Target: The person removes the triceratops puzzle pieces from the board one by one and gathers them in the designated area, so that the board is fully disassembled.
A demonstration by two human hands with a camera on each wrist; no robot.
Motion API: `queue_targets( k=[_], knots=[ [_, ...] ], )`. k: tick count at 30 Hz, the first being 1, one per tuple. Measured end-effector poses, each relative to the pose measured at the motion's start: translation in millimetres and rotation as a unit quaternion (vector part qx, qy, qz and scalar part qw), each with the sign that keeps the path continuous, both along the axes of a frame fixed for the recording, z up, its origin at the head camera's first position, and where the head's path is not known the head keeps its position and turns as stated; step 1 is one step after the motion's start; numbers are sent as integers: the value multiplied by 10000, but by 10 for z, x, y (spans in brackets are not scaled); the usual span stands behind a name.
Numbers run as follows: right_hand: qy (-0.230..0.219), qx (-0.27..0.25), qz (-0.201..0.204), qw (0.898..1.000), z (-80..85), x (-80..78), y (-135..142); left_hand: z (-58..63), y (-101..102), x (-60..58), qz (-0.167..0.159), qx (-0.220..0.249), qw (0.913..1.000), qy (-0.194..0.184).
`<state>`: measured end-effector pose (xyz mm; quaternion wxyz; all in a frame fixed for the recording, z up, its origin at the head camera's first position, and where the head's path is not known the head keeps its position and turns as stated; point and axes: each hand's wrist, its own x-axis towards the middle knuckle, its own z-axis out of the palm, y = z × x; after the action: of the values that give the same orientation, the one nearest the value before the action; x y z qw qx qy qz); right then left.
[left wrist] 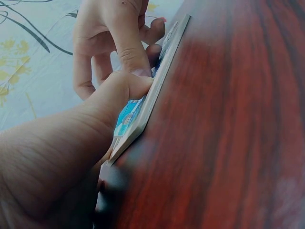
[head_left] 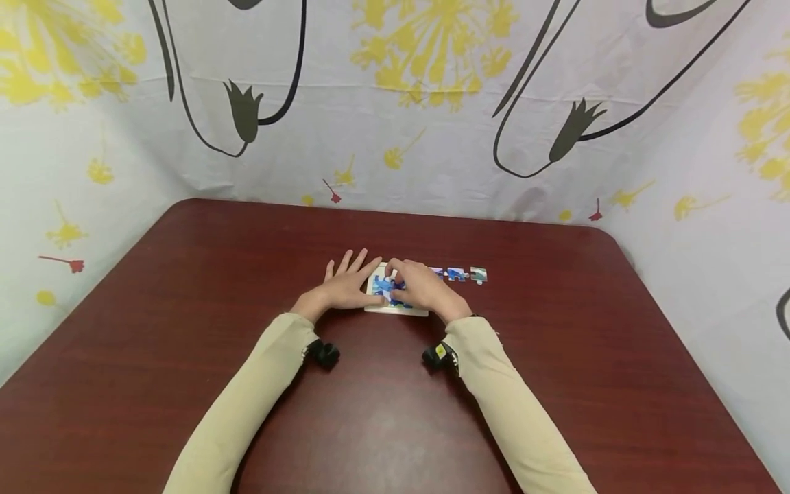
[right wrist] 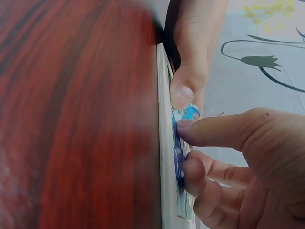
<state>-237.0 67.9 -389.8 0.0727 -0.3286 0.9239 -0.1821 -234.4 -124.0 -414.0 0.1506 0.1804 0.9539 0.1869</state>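
Spread-fingered with the left hand [head_left: 347, 287], bent over with the right hand [head_left: 424, 287], pinching or not: cannot tell! Towards twelve o'clock on the dark-red table [head_left: 382, 412], puzzle tray [head_left: 401, 311], touched by both; at its three o'clock, loose pieces [head_left: 457, 274].

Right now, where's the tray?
In the head view, the tray lies near centre, partly under the left hand and right hand, left of the loose pieces.
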Motion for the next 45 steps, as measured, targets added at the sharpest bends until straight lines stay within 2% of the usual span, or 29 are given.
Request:
queue_targets(
  k=[3,13,21,24,28,32,34,41,45],
  knots=[
    [82,-170,-28,9998,-9,-14,-10,20,-1,5,11,65,9999,77],
    [427,-647,-207,9968,-50,-19,-36,29,36,4,39,-24,10000,-23],
    [688,-878,-141,9937,-4,-23,13,2,37,-6,45,-24,10000,-39],
    [649,-1020,-165,9925,33,-49,129,-12,21,6,64,-13,10000,-62],
    [577,-1224,-512,9895,96,-87,439,-8,4,18,26,95,10000,12],
    [273,-1095,-891,9896,115,-90,772,1,-4,12,-48,136,9999,18],
    [94,-953,-941,9909,108,-84,882,8,-8,7,-58,155,9999,46],
    [-401,-718,-802,9934,70,-51,932,17,-12,21,-23,141,9999,45],
    [-401,-601,-857,9937,38,-36,897,15,11,21,-16,135,9999,38]
  ],
)
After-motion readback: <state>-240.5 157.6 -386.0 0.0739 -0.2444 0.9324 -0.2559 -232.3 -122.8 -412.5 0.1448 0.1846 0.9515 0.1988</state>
